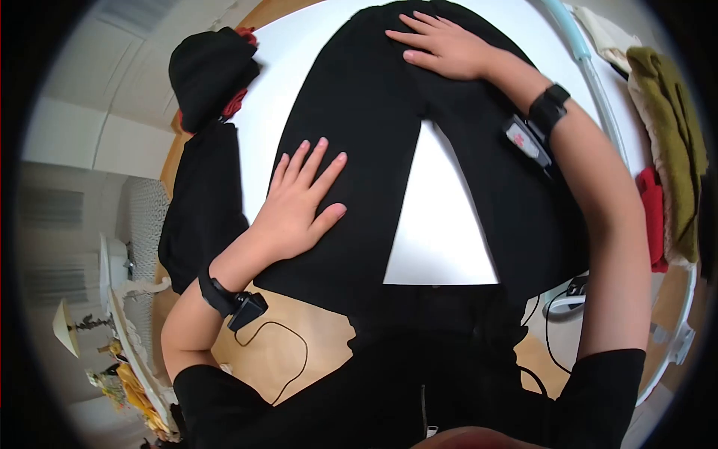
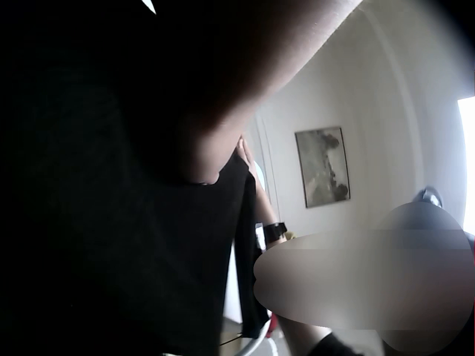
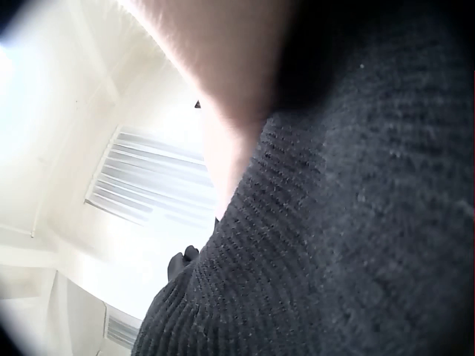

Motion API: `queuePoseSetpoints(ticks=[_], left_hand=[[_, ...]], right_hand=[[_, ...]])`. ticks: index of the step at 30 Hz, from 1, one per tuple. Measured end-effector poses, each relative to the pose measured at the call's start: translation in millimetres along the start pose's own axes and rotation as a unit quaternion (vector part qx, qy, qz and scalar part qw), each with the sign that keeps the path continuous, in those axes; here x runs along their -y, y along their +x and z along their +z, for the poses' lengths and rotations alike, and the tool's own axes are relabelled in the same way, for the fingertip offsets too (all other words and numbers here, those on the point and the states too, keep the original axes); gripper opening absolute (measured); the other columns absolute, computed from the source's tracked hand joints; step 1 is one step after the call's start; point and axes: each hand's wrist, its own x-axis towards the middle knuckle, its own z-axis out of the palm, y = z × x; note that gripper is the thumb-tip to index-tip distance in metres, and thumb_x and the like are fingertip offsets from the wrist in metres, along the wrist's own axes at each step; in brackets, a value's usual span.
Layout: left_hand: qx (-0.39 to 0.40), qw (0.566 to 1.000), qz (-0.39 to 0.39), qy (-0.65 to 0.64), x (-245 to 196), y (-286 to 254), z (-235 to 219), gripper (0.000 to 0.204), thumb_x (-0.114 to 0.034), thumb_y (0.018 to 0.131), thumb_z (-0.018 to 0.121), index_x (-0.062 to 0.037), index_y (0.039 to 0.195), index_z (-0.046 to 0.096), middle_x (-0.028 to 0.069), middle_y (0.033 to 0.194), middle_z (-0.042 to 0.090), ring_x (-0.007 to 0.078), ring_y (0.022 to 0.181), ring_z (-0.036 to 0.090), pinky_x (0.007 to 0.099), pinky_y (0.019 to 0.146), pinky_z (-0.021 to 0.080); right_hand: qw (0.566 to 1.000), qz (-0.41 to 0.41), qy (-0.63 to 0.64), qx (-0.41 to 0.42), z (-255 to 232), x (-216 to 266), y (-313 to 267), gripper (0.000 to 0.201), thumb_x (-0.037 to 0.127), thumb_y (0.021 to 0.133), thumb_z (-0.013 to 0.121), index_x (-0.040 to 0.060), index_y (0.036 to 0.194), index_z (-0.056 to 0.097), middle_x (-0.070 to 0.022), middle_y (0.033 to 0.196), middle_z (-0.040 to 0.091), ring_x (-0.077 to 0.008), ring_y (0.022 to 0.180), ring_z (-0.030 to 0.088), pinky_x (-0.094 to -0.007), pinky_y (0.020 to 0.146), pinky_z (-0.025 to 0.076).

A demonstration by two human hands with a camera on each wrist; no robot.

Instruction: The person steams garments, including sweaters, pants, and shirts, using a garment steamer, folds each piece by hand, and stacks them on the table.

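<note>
A pair of black trousers (image 1: 351, 172) lies spread on a white table (image 1: 441, 239), its two legs parted and pointing toward the person. My left hand (image 1: 293, 206) rests with fingers spread on the left leg. Up near the far end of the trousers, my right hand (image 1: 449, 49) presses on the cloth, fingers stretched out to the left. In the left wrist view the hand (image 2: 204, 156) is partly dark against the black cloth. Close up in the right wrist view, the black fabric (image 3: 297, 245) shows a fine ribbed knit beside the hand (image 3: 230, 126).
Folded black clothing (image 1: 206, 194) lies at the table's left edge, below a black and red bundle (image 1: 213, 78). On the right are an olive garment (image 1: 666, 135) and a red cloth (image 1: 652, 217). A light blue tube (image 1: 572, 37) runs along the right side. A cable (image 1: 305, 344) trails over the floor.
</note>
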Motion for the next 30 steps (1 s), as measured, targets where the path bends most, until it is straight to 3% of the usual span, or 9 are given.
queuePoseSetpoints(ticks=[7, 12, 17, 19, 20, 21, 22, 23, 30], left_hand=[[0.036, 0.998, -0.024, -0.048, -10.7, 12.8, -23.2, 0.061, -0.034, 0.096, 0.056, -0.0097, 0.149, 0.038, 0.023, 0.156, 0.029, 0.0455, 0.146, 0.021, 0.0562, 0.118, 0.019], [-0.053, 0.98, 0.099, -0.163, -7.4, 96.7, -56.6, 0.031, -0.019, 0.094, 0.062, 0.0004, 0.119, 0.063, 0.0172, 0.121, 0.064, 0.0314, 0.12, 0.058, 0.0395, 0.103, 0.045], [-0.123, 0.768, 0.063, -0.625, 17.3, 217.3, -45.7, 0.036, -0.026, 0.106, 0.045, 0.0019, 0.121, 0.061, 0.0118, 0.118, 0.067, 0.0206, 0.113, 0.063, 0.0332, 0.096, 0.049], [-0.173, 0.797, 0.054, -0.576, 26.4, 240.6, -22.9, 0.032, -0.025, 0.104, 0.046, -0.0041, 0.123, 0.062, 0.009, 0.121, 0.067, 0.0229, 0.116, 0.061, 0.0396, 0.1, 0.047], [-0.266, 0.918, 0.084, -0.283, 31.0, 244.3, -7.2, 0.033, -0.027, 0.103, 0.047, -0.0072, 0.126, 0.062, 0.01, 0.128, 0.063, 0.0264, 0.123, 0.056, 0.0443, 0.105, 0.042], [-0.335, 0.935, 0.105, 0.039, 38.3, 248.4, 6.4, 0.035, -0.028, 0.101, 0.048, -0.0103, 0.128, 0.061, 0.0109, 0.136, 0.059, 0.03, 0.131, 0.051, 0.049, 0.11, 0.036], [-0.279, 0.948, 0.068, -0.138, 40.7, 249.4, 6.2, 0.041, -0.034, 0.1, 0.048, -0.0159, 0.135, 0.058, 0.0113, 0.148, 0.048, 0.0334, 0.141, 0.038, 0.0534, 0.116, 0.023], [-0.286, 0.954, 0.033, -0.086, 42.8, 247.0, 9.4, 0.046, -0.037, 0.101, 0.044, -0.0163, 0.141, 0.053, 0.0128, 0.152, 0.043, 0.0329, 0.144, 0.033, 0.0524, 0.118, 0.021], [-0.361, 0.921, 0.036, -0.14, 44.5, 244.2, 17.0, 0.046, -0.035, 0.099, 0.049, -0.0139, 0.139, 0.054, 0.0176, 0.152, 0.041, 0.0374, 0.144, 0.032, 0.0479, 0.118, 0.025]], right_hand=[[0.987, -0.073, 0.12, -0.077, -4.9, -16.7, 4.5, 0.054, 0.026, 0.096, 0.051, 0.005, 0.145, 0.043, -0.0256, 0.147, 0.043, -0.0384, 0.139, 0.039, -0.0433, 0.116, 0.031], [0.968, -0.03, 0.208, -0.138, -6.2, -16.2, 3.6, 0.053, 0.021, 0.095, 0.052, 0.0, 0.143, 0.043, -0.0265, 0.144, 0.045, -0.0398, 0.138, 0.039, -0.0443, 0.116, 0.031], [0.959, 0.077, 0.148, -0.23, 0.6, -20.0, 2.7, 0.055, 0.024, 0.094, 0.053, -0.0022, 0.141, 0.044, -0.0267, 0.142, 0.047, -0.0409, 0.136, 0.041, -0.045, 0.114, 0.033], [0.961, 0.111, 0.137, -0.213, -11.9, -27.9, -0.7, 0.054, 0.026, 0.094, 0.053, -0.0013, 0.14, 0.046, -0.0275, 0.141, 0.048, -0.0405, 0.136, 0.041, -0.0465, 0.113, 0.034], [0.968, 0.132, 0.146, -0.155, -20.2, -29.9, -5.9, 0.054, 0.029, 0.095, 0.052, -0.0004, 0.14, 0.046, -0.0278, 0.141, 0.048, -0.0413, 0.136, 0.04, -0.0475, 0.113, 0.033], [0.971, 0.152, 0.155, -0.097, -26.6, -28.2, -11.7, 0.054, 0.032, 0.096, 0.05, 0.0005, 0.141, 0.046, -0.0282, 0.141, 0.048, -0.0421, 0.137, 0.039, -0.0484, 0.113, 0.033], [0.978, 0.187, 0.08, -0.054, -26.9, -27.6, -15.5, 0.056, 0.038, 0.098, 0.047, 0.0024, 0.142, 0.046, -0.0281, 0.141, 0.047, -0.0443, 0.135, 0.04, -0.049, 0.113, 0.033], [0.978, 0.19, 0.071, -0.048, -21.6, -33.5, -14.8, 0.056, 0.038, 0.098, 0.047, 0.0024, 0.142, 0.046, -0.0281, 0.141, 0.047, -0.0443, 0.135, 0.04, -0.049, 0.113, 0.033], [0.987, 0.148, -0.055, -0.012, -3.6, -44.7, -5.7, 0.059, 0.05, 0.098, 0.046, 0.0182, 0.148, 0.044, -0.0203, 0.154, 0.036, -0.0372, 0.142, 0.035, -0.045, 0.116, 0.031]])
